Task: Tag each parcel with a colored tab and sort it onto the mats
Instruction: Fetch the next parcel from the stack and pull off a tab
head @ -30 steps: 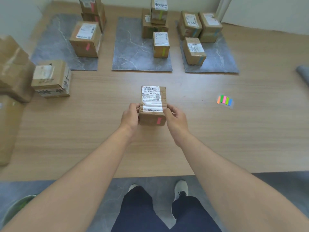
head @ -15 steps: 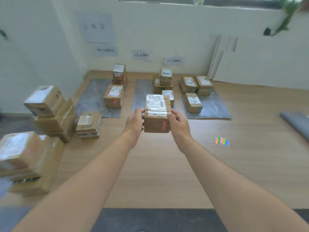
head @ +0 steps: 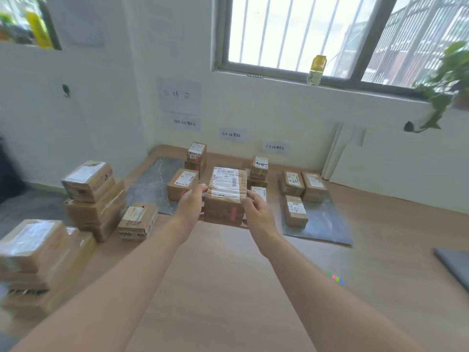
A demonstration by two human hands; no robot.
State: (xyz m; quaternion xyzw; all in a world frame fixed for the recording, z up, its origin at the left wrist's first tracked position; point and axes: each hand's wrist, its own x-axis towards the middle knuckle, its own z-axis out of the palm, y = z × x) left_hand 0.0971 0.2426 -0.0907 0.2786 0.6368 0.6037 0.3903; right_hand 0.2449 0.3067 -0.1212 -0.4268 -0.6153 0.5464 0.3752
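Parcel [head: 225,196]: brown cardboard box at frame centre, held between both hands, white shipping label on its top face. It appears lifted clear of the surface.
Tab [head: 233,213]: pink strip stuck upright on the parcel's near face, right of middle.
Left hand [head: 191,205]: grip closed on the parcel's left side, fingertips at the upper left edge.
Right hand [head: 258,212]: grip closed on the parcel's right side, fingers curled round the right edge.
Left mat [head: 149,189]: grey marbled, left of the held parcel. It carries one box [head: 182,184] with a pink tab on its front and a stack of two [head: 196,154] behind that.
Middle boxes [head: 259,168]: a stack showing just past the parcel's upper right corner. What they stand on is hidden by the parcel.
Right mat [head: 322,224]: grey, right of centre. One box [head: 295,210] sits near its front and two boxes [head: 303,184] side by side at its back.
Unsorted pile [head: 94,196]: stacked cartons along the left edge of the frame, with a small one [head: 137,221] just beside them on the surface.
Tab strip [head: 336,278]: multicoloured and blurred, lying on the surface [head: 228,288] at lower right, well apart from the hands.
Wall: paper signs [head: 180,95] above the mats, writing too blurred to read.
Window sill: yellow bottle [head: 316,69], upper right. A trailing plant [head: 446,80] hangs at the right edge.
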